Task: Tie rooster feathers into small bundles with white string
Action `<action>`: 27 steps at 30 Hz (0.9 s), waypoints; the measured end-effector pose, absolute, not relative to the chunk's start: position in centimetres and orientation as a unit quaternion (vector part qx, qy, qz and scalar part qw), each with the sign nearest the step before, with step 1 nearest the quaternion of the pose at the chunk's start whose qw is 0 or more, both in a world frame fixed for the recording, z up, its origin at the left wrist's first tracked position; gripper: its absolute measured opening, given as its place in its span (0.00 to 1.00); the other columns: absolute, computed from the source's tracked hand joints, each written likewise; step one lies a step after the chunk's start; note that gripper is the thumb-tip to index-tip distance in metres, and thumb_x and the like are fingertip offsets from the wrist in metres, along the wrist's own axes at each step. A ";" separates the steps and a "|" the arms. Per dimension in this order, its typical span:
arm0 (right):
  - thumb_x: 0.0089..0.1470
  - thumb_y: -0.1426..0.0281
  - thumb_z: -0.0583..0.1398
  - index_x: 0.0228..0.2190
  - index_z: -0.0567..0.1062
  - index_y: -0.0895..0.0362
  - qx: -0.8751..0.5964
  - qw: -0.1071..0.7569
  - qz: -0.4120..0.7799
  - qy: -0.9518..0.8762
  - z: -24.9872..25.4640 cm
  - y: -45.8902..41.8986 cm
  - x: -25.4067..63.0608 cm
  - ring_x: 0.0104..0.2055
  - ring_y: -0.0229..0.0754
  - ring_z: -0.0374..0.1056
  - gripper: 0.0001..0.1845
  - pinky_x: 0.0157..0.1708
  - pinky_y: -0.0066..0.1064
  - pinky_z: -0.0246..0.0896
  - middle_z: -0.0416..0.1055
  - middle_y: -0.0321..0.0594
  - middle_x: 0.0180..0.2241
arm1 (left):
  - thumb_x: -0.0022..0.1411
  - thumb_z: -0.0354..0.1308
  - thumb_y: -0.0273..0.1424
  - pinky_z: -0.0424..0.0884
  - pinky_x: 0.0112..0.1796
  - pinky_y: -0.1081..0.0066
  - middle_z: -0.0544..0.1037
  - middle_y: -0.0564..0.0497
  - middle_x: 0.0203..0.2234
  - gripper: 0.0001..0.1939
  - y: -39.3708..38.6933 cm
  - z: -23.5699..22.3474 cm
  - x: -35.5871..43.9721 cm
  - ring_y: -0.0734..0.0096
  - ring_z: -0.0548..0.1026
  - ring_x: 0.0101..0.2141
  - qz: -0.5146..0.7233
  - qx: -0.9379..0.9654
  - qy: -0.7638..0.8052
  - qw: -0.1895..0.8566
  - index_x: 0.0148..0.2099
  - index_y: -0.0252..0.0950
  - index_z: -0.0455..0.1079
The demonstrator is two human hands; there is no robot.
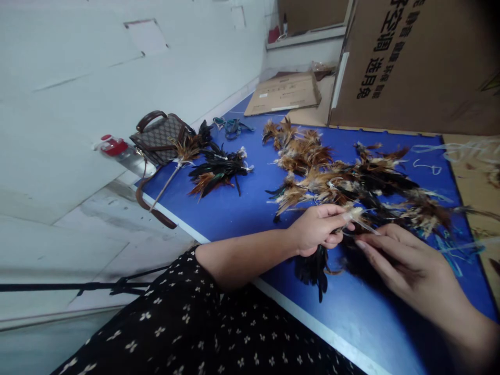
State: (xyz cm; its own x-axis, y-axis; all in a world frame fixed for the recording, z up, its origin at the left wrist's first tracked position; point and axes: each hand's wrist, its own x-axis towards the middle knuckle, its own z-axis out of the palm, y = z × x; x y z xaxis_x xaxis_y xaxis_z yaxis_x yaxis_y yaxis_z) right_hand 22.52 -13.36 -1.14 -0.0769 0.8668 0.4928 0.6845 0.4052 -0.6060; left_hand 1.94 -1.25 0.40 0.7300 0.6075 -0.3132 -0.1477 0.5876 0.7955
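My left hand point(322, 227) is closed around the base of a bunch of feathers. The dark feather bunch point(313, 271) hangs below my fist, and its pale quill ends poke out by the thumb. To the right, my right hand point(406, 260) pinches a thin whitish strip point(366, 226) that reaches to the quill ends. The fingers of my left hand hide the middle of the bunch. Just beyond both hands lies a spread of brown and black feather bunches point(324, 179), several with white ties.
A blue table point(234, 219) carries more black feather bunches point(221, 166), a feather-topped stick point(166, 185), a handbag point(162, 138) and a red-capped bottle point(127, 153) at its left edge. Large cardboard point(422, 67) stands behind. White string point(429, 166) and blue strands point(455, 250) lie right.
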 end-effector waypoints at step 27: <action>0.68 0.43 0.74 0.40 0.89 0.48 -0.619 0.484 0.200 -0.585 -0.5 -14.0 22.3 0.35 0.44 0.80 0.22 0.37 0.29 0.77 0.86 0.39 0.36 | 0.82 0.64 0.27 0.65 0.23 0.76 0.70 0.63 0.25 0.04 -1.9 -1.2 2.3 0.82 0.68 0.19 0.178 0.567 0.288 0.751 0.55 0.37 0.76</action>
